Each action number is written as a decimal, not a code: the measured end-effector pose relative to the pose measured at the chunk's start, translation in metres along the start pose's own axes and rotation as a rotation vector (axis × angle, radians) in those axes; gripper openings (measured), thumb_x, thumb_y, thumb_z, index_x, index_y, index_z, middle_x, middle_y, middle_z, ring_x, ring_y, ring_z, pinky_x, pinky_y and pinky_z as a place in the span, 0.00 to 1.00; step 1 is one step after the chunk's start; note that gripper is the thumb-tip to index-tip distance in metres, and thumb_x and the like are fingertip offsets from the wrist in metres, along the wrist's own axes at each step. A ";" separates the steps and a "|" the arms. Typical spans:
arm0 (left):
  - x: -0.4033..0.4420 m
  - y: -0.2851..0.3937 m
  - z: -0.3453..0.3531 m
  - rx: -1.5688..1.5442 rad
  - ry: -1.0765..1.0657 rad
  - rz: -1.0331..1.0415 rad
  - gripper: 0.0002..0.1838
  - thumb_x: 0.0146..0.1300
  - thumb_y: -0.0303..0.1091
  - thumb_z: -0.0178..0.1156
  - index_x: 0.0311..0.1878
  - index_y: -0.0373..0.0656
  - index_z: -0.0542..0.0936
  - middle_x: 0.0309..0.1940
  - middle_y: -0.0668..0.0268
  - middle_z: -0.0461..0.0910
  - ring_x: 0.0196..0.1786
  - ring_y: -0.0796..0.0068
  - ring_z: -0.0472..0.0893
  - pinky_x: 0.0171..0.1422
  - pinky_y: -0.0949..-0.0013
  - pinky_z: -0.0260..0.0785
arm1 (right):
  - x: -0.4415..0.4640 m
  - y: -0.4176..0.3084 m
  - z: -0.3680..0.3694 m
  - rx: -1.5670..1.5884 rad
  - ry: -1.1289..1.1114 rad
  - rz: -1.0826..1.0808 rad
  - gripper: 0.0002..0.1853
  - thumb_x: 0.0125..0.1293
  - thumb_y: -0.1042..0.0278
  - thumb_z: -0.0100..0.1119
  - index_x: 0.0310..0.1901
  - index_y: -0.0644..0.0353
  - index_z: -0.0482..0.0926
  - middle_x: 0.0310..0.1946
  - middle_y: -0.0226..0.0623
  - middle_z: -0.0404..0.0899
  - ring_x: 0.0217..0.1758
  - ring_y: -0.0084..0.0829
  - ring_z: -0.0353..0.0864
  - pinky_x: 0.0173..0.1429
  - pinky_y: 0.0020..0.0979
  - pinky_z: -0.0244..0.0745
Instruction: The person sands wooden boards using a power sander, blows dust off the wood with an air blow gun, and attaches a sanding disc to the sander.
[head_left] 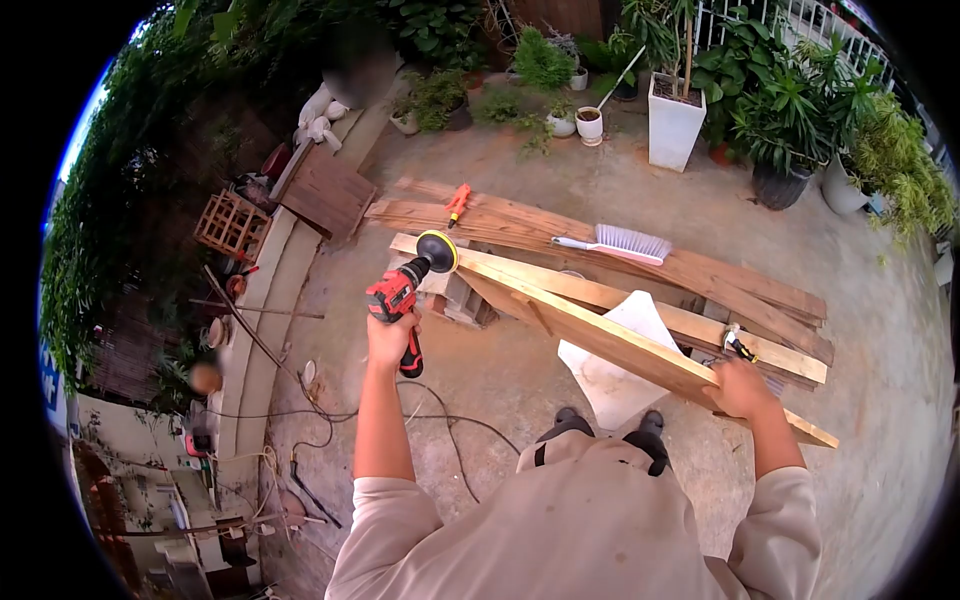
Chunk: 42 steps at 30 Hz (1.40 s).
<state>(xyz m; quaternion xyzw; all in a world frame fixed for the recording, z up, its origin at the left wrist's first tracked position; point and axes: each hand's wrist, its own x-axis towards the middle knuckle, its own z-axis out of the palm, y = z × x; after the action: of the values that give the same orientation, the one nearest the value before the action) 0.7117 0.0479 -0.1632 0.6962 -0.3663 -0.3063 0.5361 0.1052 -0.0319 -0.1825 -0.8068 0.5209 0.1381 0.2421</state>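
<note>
My left hand [388, 342] is wrapped around the handle of a red and black cordless drill [392, 292]. A round yellow-edged sanding disc [437, 252] is fitted to its front and sits at the far left end of a long wooden board [600, 338], touching or very near it. The board is tilted on edge, and my right hand [745, 388] grips it toward its right end. Just beyond that hand lies a black and yellow hand tool [738, 343], partly hidden. Under the board shows a white flat piece [605, 392] with pointed corners.
Brown planks [740, 288] lie behind the board, with a white-bristled brush [632, 244] and an orange tool [459, 203] on them. Black cable [445, 420] loops over the concrete floor. Potted plants, including a tall white planter [674, 125], stand at the back. A low ledge [262, 330] runs left.
</note>
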 end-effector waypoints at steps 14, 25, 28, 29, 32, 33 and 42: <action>-0.058 0.015 0.057 0.071 -0.186 0.067 0.15 0.56 0.13 0.59 0.47 0.38 0.82 0.33 0.66 0.85 0.31 0.75 0.84 0.36 0.67 0.78 | 0.000 -0.008 -0.018 0.014 -0.009 -0.019 0.17 0.69 0.56 0.72 0.49 0.63 0.89 0.50 0.55 0.88 0.60 0.56 0.85 0.68 0.51 0.78; -0.106 0.000 0.104 0.143 -0.220 0.132 0.11 0.58 0.17 0.63 0.44 0.38 0.84 0.33 0.70 0.85 0.35 0.79 0.83 0.41 0.69 0.77 | -0.001 -0.007 -0.023 0.003 0.017 -0.054 0.16 0.67 0.59 0.72 0.46 0.64 0.89 0.48 0.55 0.89 0.57 0.57 0.86 0.64 0.53 0.79; -0.129 -0.016 0.108 0.389 -0.239 0.093 0.14 0.58 0.26 0.70 0.49 0.38 0.85 0.33 0.58 0.86 0.37 0.69 0.85 0.49 0.62 0.80 | 0.003 0.000 -0.021 0.035 0.034 -0.054 0.16 0.68 0.58 0.71 0.47 0.64 0.89 0.48 0.55 0.89 0.57 0.57 0.86 0.65 0.53 0.79; -0.134 -0.021 0.111 0.442 -0.239 0.105 0.15 0.58 0.27 0.70 0.49 0.38 0.85 0.33 0.56 0.86 0.37 0.66 0.86 0.50 0.61 0.80 | 0.003 -0.001 -0.023 0.041 0.015 -0.041 0.16 0.68 0.58 0.71 0.48 0.64 0.89 0.48 0.55 0.89 0.57 0.57 0.86 0.65 0.53 0.79; -0.147 -0.027 0.119 0.412 -0.184 0.082 0.17 0.59 0.27 0.70 0.52 0.38 0.84 0.36 0.54 0.87 0.38 0.64 0.86 0.52 0.60 0.80 | -0.007 -0.006 -0.028 0.033 -0.032 -0.015 0.17 0.69 0.57 0.71 0.49 0.64 0.88 0.49 0.56 0.89 0.58 0.57 0.86 0.66 0.52 0.79; -0.148 -0.028 0.122 0.409 -0.170 0.075 0.17 0.59 0.27 0.70 0.52 0.38 0.84 0.36 0.55 0.87 0.38 0.66 0.86 0.52 0.61 0.80 | -0.005 -0.005 -0.025 0.013 -0.037 -0.025 0.17 0.69 0.57 0.70 0.49 0.64 0.88 0.50 0.56 0.89 0.58 0.57 0.86 0.66 0.52 0.79; -0.142 -0.028 0.124 0.291 -0.190 0.096 0.16 0.60 0.26 0.70 0.51 0.37 0.84 0.37 0.58 0.89 0.39 0.69 0.87 0.50 0.62 0.80 | -0.006 -0.009 -0.029 0.021 -0.041 -0.041 0.17 0.70 0.58 0.70 0.49 0.64 0.88 0.51 0.56 0.88 0.59 0.58 0.85 0.67 0.53 0.78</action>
<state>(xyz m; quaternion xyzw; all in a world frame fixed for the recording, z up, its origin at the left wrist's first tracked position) 0.5375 0.1065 -0.2151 0.7160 -0.4886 -0.2883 0.4068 0.1097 -0.0401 -0.1532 -0.8118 0.5006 0.1441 0.2638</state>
